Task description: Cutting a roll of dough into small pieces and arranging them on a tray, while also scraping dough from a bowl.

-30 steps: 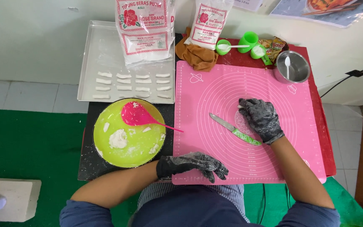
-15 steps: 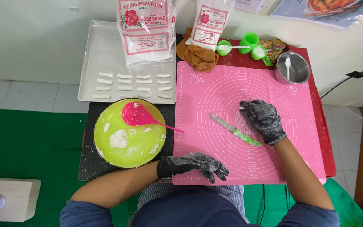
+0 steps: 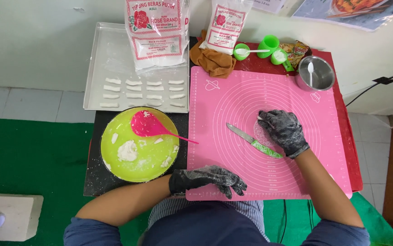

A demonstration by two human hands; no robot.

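Both hands wear dark gloves dusted white with flour. The right hand (image 3: pixel 284 132) lies palm down on the pink mat (image 3: pixel 233 91), fingers bent over something small. A bit of white pokes out at its 10 o'clock side, so it looks like a piece of dough, but the hand hides most of it. Whether the fingers pinch it or only press on it cannot be told. The left hand (image 3: pixel 212 178) rests flat and loose on the near edge of the mat, fingers spread, holding nothing.

Just at 8 o'clock from the right hand lies a small knife (image 3: pixel 253 141) with a green handle, close to the fingers and maybe touching the wrist.

The dough is likely soft, light and a bit sticky. It would squash if gripped hard, so it is best rolled under flat fingers or lifted gently by its sides. The floury gloves may slip on it.

At 9 o'clock from the mat sits a green bowl (image 3: pixel 110 164) with more white dough lumps and a pink spoon (image 3: pixel 148 126). At 12 o'clock from the bowl, a metal tray (image 3: pixel 96 64) holds rows of little white dough sticks (image 3: pixel 135 83). Two flour bags stand at the far edge, their tops cut off.
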